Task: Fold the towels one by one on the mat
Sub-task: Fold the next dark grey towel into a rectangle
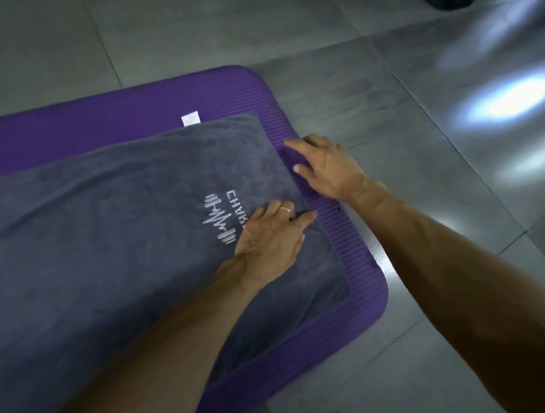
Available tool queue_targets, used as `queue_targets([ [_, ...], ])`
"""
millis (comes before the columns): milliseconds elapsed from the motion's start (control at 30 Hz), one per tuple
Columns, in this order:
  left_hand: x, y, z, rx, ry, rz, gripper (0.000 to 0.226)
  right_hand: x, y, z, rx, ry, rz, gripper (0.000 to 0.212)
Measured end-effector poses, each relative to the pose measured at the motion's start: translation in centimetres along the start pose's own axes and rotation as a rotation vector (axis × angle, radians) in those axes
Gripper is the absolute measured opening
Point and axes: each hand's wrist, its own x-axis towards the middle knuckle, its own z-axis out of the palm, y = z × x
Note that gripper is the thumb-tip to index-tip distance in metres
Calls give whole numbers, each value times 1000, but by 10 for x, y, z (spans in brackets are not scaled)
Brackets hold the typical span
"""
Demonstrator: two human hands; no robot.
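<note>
A floor of large grey tiles [368, 97] fills the upper part and the right side of the frame, its thin darker grout lines [436, 118] running diagonally. Bright bluish-white patches of reflected light [510, 100] lie on the tiles at the upper right and right edge, with another glare patch [392, 274] at lower centre right. A dark object [448, 3], cut off by the frame and too little of it visible to identify, sits at the top right edge.
</note>
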Motion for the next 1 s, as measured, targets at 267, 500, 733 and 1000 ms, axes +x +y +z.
queue_targets([
  [267, 27, -1, -17, -183, -217, -24, 9, 24, 11, 4, 84, -45, -45, 64],
  [500, -17, -18, -32, -524, 59, -561, 32, 29, -42, 3, -35, -60, -241, 66],
  [733, -85, -66, -64, -556, -50, -824, 34, 45, -113, -15, 66, 73, -200, 19],
  [1000, -207, -131, -113, -467, -208, -840, 19, 57, -240, -42, 5, 58, -329, 15],
])
